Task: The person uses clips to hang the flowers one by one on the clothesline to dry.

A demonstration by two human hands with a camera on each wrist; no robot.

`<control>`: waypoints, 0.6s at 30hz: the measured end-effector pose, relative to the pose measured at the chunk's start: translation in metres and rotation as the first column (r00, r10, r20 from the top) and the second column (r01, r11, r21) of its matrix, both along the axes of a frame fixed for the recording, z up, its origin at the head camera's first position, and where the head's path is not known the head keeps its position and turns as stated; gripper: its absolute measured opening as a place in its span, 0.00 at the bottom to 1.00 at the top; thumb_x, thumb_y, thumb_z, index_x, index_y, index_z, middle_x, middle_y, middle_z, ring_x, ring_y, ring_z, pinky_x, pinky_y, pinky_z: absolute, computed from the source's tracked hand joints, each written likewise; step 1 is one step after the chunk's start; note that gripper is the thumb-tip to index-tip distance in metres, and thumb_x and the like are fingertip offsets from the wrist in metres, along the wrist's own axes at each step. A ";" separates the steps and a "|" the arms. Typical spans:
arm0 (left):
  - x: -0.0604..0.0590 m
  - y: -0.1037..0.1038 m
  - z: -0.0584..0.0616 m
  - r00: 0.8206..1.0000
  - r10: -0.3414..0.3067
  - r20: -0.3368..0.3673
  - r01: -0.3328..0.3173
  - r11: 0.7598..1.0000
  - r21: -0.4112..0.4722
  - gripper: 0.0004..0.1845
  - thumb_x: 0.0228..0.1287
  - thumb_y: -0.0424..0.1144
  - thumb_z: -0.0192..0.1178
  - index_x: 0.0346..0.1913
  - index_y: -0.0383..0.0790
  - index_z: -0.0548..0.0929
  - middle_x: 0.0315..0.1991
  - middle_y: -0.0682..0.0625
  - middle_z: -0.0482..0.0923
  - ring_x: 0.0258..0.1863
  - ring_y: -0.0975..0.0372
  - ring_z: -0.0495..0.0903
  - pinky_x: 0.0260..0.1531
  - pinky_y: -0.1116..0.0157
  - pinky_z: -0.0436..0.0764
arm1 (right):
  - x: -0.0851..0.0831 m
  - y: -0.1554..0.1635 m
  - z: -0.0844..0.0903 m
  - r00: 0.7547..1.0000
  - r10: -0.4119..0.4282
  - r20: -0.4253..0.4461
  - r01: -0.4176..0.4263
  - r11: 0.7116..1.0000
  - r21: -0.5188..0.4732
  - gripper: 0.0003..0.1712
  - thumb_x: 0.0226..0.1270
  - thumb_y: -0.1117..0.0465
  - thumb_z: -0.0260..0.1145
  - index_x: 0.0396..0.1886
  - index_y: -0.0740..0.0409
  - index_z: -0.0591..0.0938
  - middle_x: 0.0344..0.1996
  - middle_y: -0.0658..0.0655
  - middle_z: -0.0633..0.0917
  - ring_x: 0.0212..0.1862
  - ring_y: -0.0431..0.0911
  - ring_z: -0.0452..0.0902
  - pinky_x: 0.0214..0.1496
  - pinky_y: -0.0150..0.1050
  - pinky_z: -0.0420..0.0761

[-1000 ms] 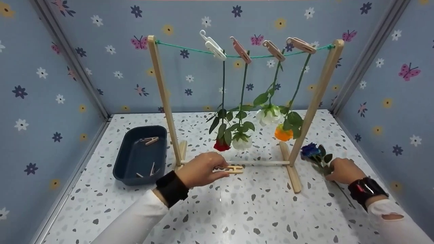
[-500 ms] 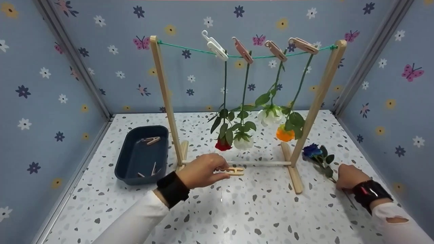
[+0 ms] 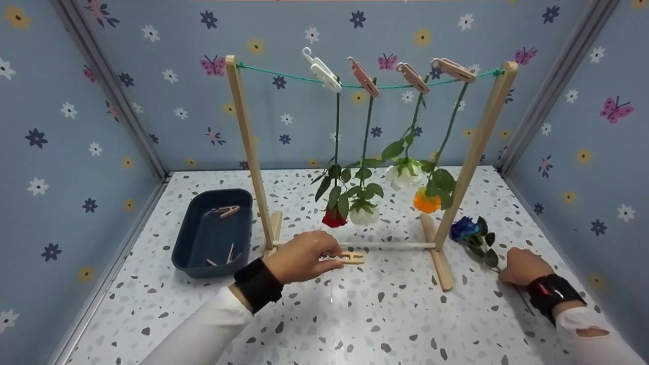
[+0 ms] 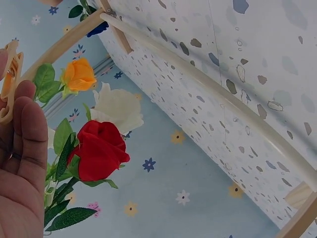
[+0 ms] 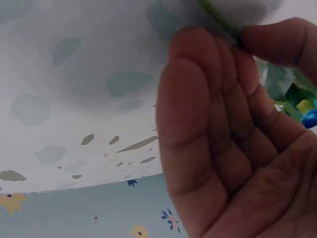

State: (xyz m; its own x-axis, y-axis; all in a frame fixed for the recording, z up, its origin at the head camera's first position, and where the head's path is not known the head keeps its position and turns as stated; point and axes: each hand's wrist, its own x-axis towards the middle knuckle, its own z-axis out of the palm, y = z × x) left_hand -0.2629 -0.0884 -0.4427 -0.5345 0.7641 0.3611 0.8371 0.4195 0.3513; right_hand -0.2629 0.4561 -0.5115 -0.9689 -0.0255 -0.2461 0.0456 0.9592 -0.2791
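Note:
Between thumb and fingers, my left hand (image 3: 304, 257) pinches a pale tan clothespin (image 3: 351, 257) just in front of the rack's bottom bar. On the right, my right hand (image 3: 526, 266) pinches the green stem (image 5: 218, 19) of a blue rose (image 3: 464, 229), which lies on the table with its bloom pointing away. Four clothespins on a green string hold flowers upside down: a red rose (image 3: 334, 218), a white rose (image 3: 364, 215), a second white flower (image 3: 404, 175) and an orange rose (image 3: 426, 201). The red bloom hangs close to my left hand in the left wrist view.
A wooden rack (image 3: 248, 152) with splayed feet carries the string (image 3: 279, 74). Left of it stands a dark blue tub (image 3: 185, 238) with several clothespins (image 3: 229, 211) inside. Patterned walls (image 3: 101, 101) enclose the speckled table (image 3: 375, 324) on three sides.
My right hand has slid from near the blue rose's leaves down along its stem, toward me and to the right. The left hand with the clothespin has stayed nearly still.

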 end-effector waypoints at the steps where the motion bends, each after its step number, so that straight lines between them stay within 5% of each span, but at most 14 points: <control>1: 0.000 0.000 0.000 1.000 0.000 0.000 0.000 1.000 0.000 0.09 0.72 0.40 0.73 0.45 0.35 0.90 0.39 0.46 0.91 0.38 0.55 0.88 0.43 0.60 0.87 | 0.000 0.000 0.000 1.000 -0.005 -0.001 0.005 1.000 0.000 0.15 0.44 0.66 0.65 0.13 0.46 0.68 0.12 0.46 0.71 0.17 0.43 0.68 0.20 0.36 0.65; 10: 0.001 0.000 -0.003 1.000 -0.002 0.003 0.002 1.000 0.006 0.10 0.73 0.40 0.73 0.45 0.35 0.90 0.41 0.44 0.92 0.40 0.55 0.90 0.46 0.60 0.89 | -0.002 -0.001 0.004 1.000 0.012 -0.019 -0.013 0.998 -0.061 0.15 0.49 0.67 0.64 0.09 0.50 0.74 0.08 0.45 0.74 0.14 0.41 0.68 0.19 0.36 0.65; 18: 0.000 0.000 -0.002 1.000 -0.010 0.013 0.010 1.000 0.008 0.10 0.73 0.38 0.73 0.45 0.33 0.90 0.40 0.44 0.91 0.40 0.54 0.90 0.45 0.60 0.89 | 0.000 -0.007 0.007 0.991 0.114 -0.076 -0.123 0.985 -0.122 0.02 0.58 0.67 0.68 0.31 0.58 0.83 0.18 0.50 0.81 0.19 0.43 0.74 0.24 0.40 0.71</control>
State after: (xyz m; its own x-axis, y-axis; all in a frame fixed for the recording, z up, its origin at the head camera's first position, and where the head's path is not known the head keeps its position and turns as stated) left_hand -0.2624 -0.0885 -0.4451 -0.5318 0.7666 0.3599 0.8364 0.4086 0.3654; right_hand -0.2633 0.4488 -0.5049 -0.9716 -0.1678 -0.1670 -0.0895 0.9135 -0.3970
